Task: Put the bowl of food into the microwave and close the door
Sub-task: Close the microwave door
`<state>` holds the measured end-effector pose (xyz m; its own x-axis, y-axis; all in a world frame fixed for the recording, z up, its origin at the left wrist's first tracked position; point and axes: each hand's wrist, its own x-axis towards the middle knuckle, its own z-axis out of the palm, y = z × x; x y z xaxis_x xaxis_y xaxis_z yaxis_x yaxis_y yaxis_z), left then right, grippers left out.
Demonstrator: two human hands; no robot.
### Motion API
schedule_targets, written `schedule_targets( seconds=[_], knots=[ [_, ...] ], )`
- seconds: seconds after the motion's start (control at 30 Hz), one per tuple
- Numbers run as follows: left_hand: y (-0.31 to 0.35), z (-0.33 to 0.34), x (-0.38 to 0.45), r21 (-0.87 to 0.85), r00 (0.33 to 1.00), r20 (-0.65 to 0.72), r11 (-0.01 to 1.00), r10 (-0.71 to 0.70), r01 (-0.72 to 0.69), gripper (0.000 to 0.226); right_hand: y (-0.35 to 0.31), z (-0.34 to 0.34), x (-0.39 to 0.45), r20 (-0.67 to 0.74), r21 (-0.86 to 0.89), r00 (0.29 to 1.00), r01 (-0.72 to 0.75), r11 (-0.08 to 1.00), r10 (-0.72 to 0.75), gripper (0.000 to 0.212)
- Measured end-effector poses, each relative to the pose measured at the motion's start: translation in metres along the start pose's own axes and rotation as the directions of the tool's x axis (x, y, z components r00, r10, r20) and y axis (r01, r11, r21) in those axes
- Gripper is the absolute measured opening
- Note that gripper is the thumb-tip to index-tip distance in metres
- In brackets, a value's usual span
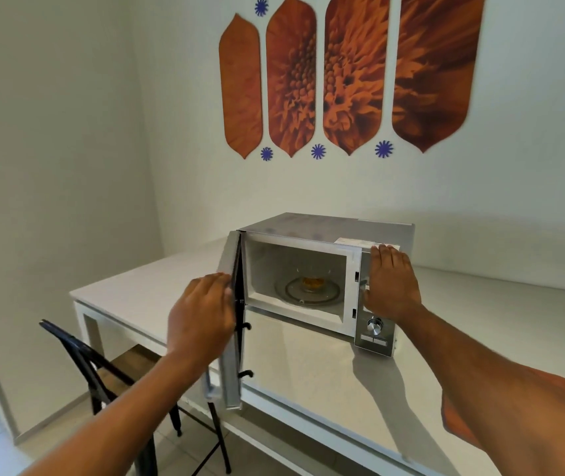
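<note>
The bowl of food (312, 284) sits on the glass turntable (308, 292) inside the microwave (325, 235), whose door (234, 324) hangs wide open on the left. The left hand (202, 312), fingers spread flat, presses against the door's outer face. The right hand (392, 281) lies open and flat on the control panel, above the knob (374, 325). The microwave stands on a white table (325, 379); a dark chair (102, 369) sits near left.
</note>
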<state>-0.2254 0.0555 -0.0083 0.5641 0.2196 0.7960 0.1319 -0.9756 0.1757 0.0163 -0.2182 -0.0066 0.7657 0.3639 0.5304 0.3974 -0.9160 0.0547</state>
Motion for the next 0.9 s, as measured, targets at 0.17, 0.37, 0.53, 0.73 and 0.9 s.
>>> schedule_targets(
  seconds=[0.17, 0.37, 0.53, 0.73, 0.9],
  knots=[
    [0.040, 0.030, 0.009, -0.250, 0.999, -0.001, 0.967, 0.045, -0.044, 0.037, 0.001, 0.004, 0.000, 0.002, 0.026, 1.000, -0.004, 1.000, 0.004, 0.102],
    [0.068, 0.076, 0.022, -0.525, 0.997, 0.005, 0.848, -0.077, 0.069, 0.034, 0.006, 0.004, 0.003, -0.024, 0.018, 1.000, 0.005, 1.000, -0.005, 0.097],
    [0.092, 0.111, 0.037, -0.593, 0.997, 0.006, 0.803, -0.077, 0.066, 0.041, 0.008, 0.001, 0.003, -0.027, -0.007, 0.999, 0.018, 1.000, -0.018, 0.094],
    [0.105, 0.151, 0.056, -0.558, 0.997, 0.004, 0.828, 0.081, -0.065, 0.049, 0.002, 0.007, 0.005, -0.058, -0.044, 0.998, -0.008, 0.999, 0.006, 0.098],
    [0.123, 0.176, 0.071, -0.505, 0.992, 0.052, 0.861, 0.111, -0.070, 0.048, -0.003, 0.014, 0.006, -0.073, -0.075, 0.997, -0.040, 0.996, 0.034, 0.100]
  ],
)
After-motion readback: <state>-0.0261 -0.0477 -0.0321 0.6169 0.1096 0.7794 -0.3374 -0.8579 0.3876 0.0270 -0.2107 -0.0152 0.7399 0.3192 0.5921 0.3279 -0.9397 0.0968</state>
